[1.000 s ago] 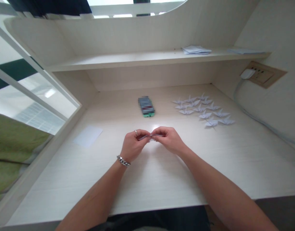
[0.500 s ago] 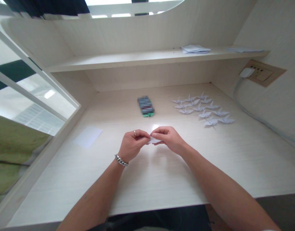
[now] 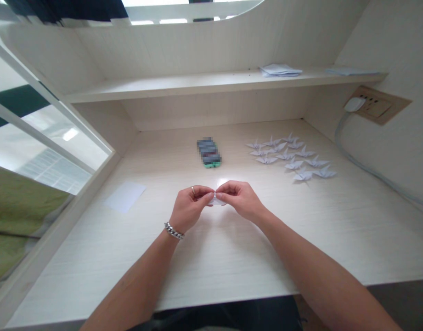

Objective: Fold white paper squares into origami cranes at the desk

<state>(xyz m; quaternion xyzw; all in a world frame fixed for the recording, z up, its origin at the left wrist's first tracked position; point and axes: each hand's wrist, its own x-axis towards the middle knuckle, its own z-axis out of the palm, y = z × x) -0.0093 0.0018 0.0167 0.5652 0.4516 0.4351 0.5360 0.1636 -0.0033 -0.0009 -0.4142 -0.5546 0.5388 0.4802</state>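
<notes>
A small folded piece of white paper (image 3: 216, 201) is pinched between my two hands, just above the middle of the desk. My left hand (image 3: 190, 205), with a ring and a chain bracelet, grips its left side between thumb and fingers. On the other side, my right hand (image 3: 241, 200) pinches it the same way, the fingertips of both hands nearly touching. Much of the paper is covered by my fingers, so its exact folds cannot be made out. Several white folded paper cranes (image 3: 294, 156) stand grouped on the desk at the right rear.
A flat white paper sheet (image 3: 125, 196) lies on the desk (image 3: 228, 266) at the left. Behind my hands is a blurred-out phone-like object (image 3: 209, 152) with a green edge. Folded papers (image 3: 280, 70) rest on the shelf (image 3: 183, 87). A cable (image 3: 369, 172) runs from the wall socket (image 3: 381, 105).
My right thumb and fingers have shifted slightly on the folded paper, closer to the left fingertips. Less of the paper's right side shows. The other things on the desk stay put.
</notes>
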